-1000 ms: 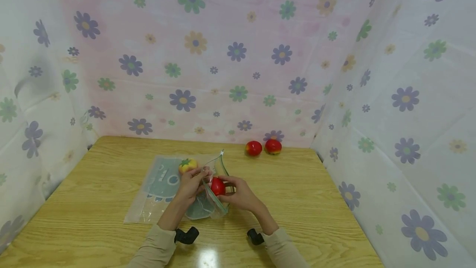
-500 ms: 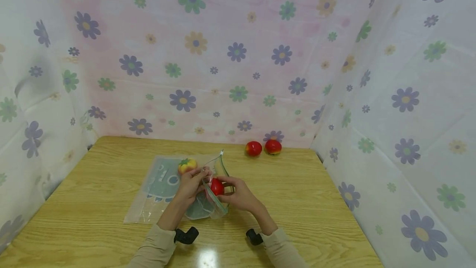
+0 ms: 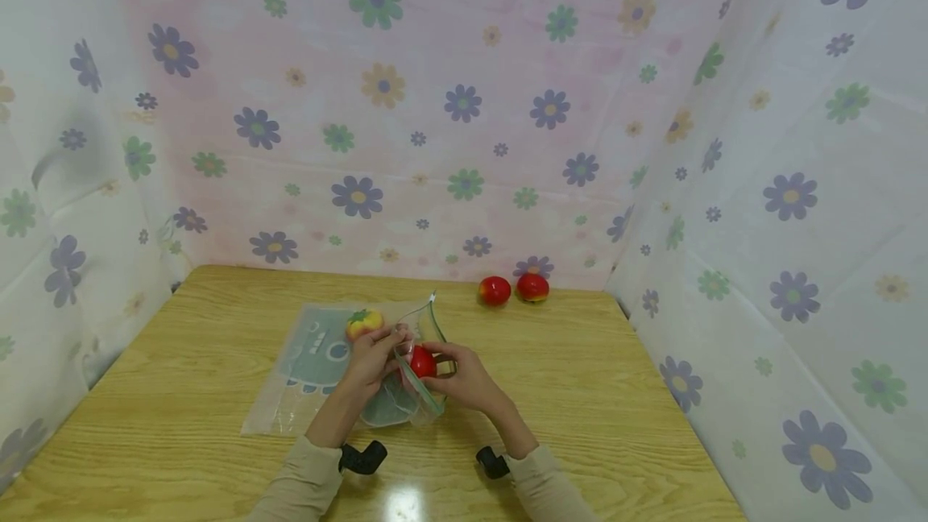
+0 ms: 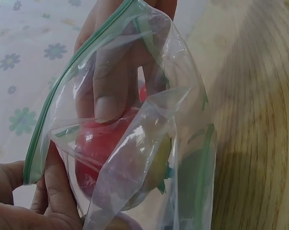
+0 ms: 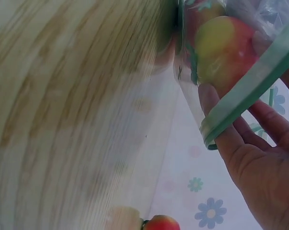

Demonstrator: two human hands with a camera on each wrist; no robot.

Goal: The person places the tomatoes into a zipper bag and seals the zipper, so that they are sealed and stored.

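Observation:
A clear zip bag [image 3: 300,405] with a pale blue cartoon print lies on the table, its green-edged mouth raised and spread towards the right. My left hand [image 3: 371,361] pinches the rim of that mouth. My right hand [image 3: 464,377] reaches into the mouth and grips a red and yellow fruit [image 3: 423,362] with a green leafy top. In the left wrist view this fruit [image 4: 99,143] shows through the clear plastic, right fingers [image 4: 110,91] on top of it. Another yellow-red fruit [image 3: 364,324] sits at the bag's far side beyond my left hand, seemingly inside.
Two more red fruits, a left one [image 3: 495,291] and a right one [image 3: 532,287], stand at the table's back edge. A flowered cloth [image 3: 464,103] encloses the wooden table [image 3: 580,393] at the back and both sides.
My right hand and the gripped fruit have shifted slightly left, deeper into the bag's mouth. The other fruit in the bag has edged a little left. My left hand stays in place.

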